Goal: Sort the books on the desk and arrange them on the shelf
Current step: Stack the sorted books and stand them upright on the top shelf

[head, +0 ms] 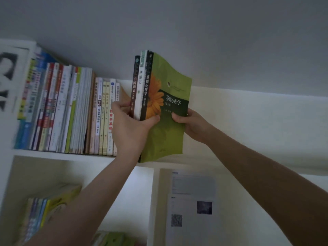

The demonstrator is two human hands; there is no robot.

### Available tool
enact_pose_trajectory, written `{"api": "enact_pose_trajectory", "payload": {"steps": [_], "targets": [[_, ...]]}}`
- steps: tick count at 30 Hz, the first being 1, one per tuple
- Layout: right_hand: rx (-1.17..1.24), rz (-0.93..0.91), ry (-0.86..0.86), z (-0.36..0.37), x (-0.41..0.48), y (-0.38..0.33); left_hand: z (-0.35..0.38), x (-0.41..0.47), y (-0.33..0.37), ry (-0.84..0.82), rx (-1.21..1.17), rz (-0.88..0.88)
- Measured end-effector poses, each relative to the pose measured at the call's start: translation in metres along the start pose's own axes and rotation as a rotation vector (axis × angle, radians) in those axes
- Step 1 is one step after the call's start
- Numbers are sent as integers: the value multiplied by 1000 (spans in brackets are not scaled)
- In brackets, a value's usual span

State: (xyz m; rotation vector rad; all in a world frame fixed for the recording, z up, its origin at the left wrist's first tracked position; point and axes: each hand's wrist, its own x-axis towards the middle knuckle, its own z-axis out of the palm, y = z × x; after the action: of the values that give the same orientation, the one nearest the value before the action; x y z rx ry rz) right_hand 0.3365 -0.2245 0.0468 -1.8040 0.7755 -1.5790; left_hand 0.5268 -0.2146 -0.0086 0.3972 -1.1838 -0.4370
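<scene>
Three upright books are held together at the white shelf (58, 154): a green book with an orange flower (170, 96) on the right, a white-spined book (141, 86) in the middle and a dark-spined book (134, 86) on the left. My left hand (129, 128) grips the bundle from the spine side, thumb across the green cover. My right hand (192, 124) holds the green cover's right edge. The bundle's bottom meets the shelf board, just right of a row of standing books (71, 110).
The upper shelf is open to the right of the bundle. A lower compartment holds a leaning stack of books (46, 208). A white panel with a printed sheet (192, 199) is at lower middle. More books (113, 238) show at the bottom edge.
</scene>
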Motion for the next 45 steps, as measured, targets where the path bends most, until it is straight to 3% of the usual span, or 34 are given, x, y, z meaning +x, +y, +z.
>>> {"api": "enact_pose_trajectory", "payload": {"steps": [9,14,17,23,31,36,41,45], "targets": [[-188,124,-136,-3,40,42,13,1,-33,139,180,37],[-535,279,-58,-1,37,49,23,10,-49,164,216,41],[-724,207,-48,9,26,49,27,14,-58,204,257,47],[-634,211,-296,24,12,55,36,20,-70,295,339,88],[-733,133,-453,33,39,75,40,29,-82,358,403,83],[-743,194,-518,27,50,77,39,28,-91,234,539,195],[-776,133,-509,30,51,77,32,32,-100,41,787,384],[-731,195,-451,24,58,79,18,42,-113,-108,1054,560]]}}
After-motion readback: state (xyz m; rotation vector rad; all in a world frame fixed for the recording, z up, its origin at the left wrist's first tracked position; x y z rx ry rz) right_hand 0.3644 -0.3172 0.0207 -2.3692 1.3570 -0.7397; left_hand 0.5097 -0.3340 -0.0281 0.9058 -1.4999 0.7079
